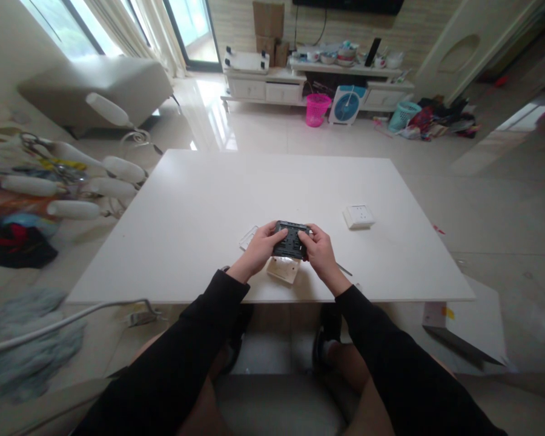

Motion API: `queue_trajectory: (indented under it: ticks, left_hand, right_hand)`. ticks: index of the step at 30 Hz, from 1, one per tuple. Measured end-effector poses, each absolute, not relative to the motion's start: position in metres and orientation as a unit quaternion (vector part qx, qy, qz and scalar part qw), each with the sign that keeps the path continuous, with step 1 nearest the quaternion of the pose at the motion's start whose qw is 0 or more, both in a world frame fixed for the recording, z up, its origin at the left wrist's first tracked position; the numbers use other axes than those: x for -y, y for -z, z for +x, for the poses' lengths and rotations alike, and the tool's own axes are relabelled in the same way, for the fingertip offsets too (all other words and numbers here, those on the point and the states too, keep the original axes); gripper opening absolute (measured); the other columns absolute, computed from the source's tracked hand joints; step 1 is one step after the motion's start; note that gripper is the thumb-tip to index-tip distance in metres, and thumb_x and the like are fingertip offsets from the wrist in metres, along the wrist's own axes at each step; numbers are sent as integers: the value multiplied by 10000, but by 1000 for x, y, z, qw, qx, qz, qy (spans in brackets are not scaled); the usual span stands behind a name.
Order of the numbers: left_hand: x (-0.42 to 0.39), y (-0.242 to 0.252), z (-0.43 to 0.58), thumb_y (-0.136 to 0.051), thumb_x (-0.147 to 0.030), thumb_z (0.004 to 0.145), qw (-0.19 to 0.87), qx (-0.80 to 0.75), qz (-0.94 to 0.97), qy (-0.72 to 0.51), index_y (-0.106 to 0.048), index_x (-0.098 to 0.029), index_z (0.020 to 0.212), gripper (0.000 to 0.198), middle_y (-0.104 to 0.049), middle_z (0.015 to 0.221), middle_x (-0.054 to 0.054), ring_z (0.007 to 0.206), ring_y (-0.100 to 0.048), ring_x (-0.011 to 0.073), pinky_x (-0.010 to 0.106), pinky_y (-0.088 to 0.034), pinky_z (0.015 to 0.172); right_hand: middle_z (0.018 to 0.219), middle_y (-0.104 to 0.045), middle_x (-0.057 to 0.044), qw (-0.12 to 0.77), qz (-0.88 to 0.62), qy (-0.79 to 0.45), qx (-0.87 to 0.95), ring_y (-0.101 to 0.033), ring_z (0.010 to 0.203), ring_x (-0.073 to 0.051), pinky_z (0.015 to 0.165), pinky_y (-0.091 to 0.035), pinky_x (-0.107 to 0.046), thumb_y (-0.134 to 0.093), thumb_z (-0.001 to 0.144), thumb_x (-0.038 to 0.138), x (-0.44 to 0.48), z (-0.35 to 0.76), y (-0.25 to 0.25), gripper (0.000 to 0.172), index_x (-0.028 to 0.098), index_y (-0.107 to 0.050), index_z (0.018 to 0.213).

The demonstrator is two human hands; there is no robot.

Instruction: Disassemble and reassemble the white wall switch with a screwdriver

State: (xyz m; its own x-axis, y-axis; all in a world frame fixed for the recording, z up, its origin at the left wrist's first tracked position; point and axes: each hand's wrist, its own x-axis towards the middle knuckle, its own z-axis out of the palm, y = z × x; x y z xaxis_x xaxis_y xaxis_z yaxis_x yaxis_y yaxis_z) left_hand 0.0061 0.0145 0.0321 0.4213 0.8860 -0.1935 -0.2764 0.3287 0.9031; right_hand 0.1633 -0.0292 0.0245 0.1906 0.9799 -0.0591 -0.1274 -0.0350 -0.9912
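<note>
Above the near edge of the table, both of my hands hold a black wall socket insert (291, 247), its ribbed and slotted side facing up. My left hand (261, 247) grips its left end, thumb on top. On the right end my right hand (320, 248) is closed the same way. Just below the insert, a cream mounting box (282, 272) sits open on the table, partly covered by it. A pale frame (247, 238) lies beside my left hand, half hidden. Near my right wrist is a thin dark rod (345, 270), perhaps a screwdriver.
On the white table (200, 200), a white wall socket (358, 216) on its box stands to the right. Lamp arms with white shades (113, 166) reach close to the left edge. A grey tube (72, 318) crosses the near left. A white box (467, 321) stands below the right corner.
</note>
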Motion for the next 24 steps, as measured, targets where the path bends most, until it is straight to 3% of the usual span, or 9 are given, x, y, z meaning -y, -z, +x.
queue_trajectory:
  ticks: [10,16,21,24]
  left_hand:
    - [-15,-30,7,-855,-397,725,722,-375,428,-393,-708,-133,970,389,-743,904,59,780,-662,155,271,-546,732]
    - [-13,-35,8,-827,-382,745,731,-369,434,-375,-701,-139,1008,379,-742,952,71,820,-682,162,264,-562,731]
    - [-12,-43,8,-776,-314,769,747,-407,386,-357,-660,-182,1107,381,-724,921,55,759,-699,179,295,-589,642]
    - [-12,-47,8,-766,-282,789,759,-413,348,-363,-615,-187,1101,360,-723,973,63,763,-721,181,332,-612,688]
  right_hand:
    - [559,-538,71,559,-539,-495,391,-505,496,-134,474,-438,-265,-726,758,512,29,162,-23,345,228,-603,913]
    - [665,-600,32,587,-548,-467,370,-562,622,-145,553,-472,-261,-741,738,525,25,163,-20,337,217,-629,816]
    - [632,-582,46,603,-547,-491,309,-498,508,-117,433,-373,-234,-760,722,558,24,164,-17,387,232,-583,829]
    - [635,-598,62,618,-537,-504,275,-514,466,-106,410,-338,-217,-766,709,553,25,165,-16,431,254,-511,886]
